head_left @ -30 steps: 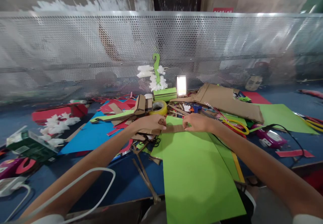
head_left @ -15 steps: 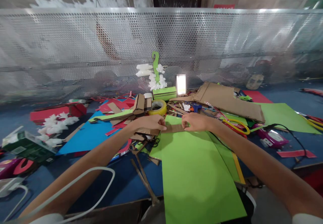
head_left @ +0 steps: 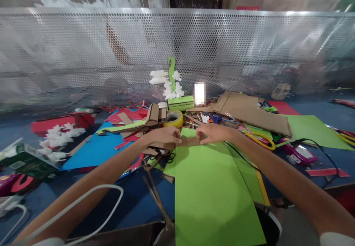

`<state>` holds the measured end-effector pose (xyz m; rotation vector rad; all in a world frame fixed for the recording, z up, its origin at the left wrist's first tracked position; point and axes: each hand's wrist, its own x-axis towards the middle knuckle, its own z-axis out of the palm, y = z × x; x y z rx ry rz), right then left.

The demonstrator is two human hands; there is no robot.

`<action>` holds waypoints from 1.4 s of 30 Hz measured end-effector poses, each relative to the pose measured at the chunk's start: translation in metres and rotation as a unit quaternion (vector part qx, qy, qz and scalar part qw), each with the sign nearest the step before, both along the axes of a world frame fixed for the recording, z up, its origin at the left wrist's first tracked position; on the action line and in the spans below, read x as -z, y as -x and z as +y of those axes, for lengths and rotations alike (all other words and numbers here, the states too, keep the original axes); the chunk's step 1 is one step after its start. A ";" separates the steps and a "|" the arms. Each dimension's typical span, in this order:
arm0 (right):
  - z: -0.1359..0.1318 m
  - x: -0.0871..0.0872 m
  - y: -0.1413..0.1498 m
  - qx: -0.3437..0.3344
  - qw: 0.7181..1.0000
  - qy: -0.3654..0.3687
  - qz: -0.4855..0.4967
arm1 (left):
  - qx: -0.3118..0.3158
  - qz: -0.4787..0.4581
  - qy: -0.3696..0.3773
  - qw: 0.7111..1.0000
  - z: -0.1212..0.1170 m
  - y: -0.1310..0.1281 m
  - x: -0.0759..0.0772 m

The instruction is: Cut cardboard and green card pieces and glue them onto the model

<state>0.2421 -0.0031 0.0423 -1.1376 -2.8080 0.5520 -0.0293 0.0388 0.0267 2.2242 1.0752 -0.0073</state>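
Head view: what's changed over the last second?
Right hand shifted slightly left, nearer the left hand. Green sheet slid slightly left, its near end toward the person. No clear grab or release. Unchanged: both hands' fingers at the cardboard strip; tape roll in place.

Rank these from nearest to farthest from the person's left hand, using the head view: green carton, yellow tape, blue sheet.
1. Yellow tape: just beyond the left hand.
2. Blue sheet: to the hand's left.
3. Green carton: far left, past the sheet.
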 end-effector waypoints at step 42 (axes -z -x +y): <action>0.022 0.012 0.010 0.068 0.971 0.144 0.176 | 0.051 -0.139 0.124 0.981 0.004 0.016 0.000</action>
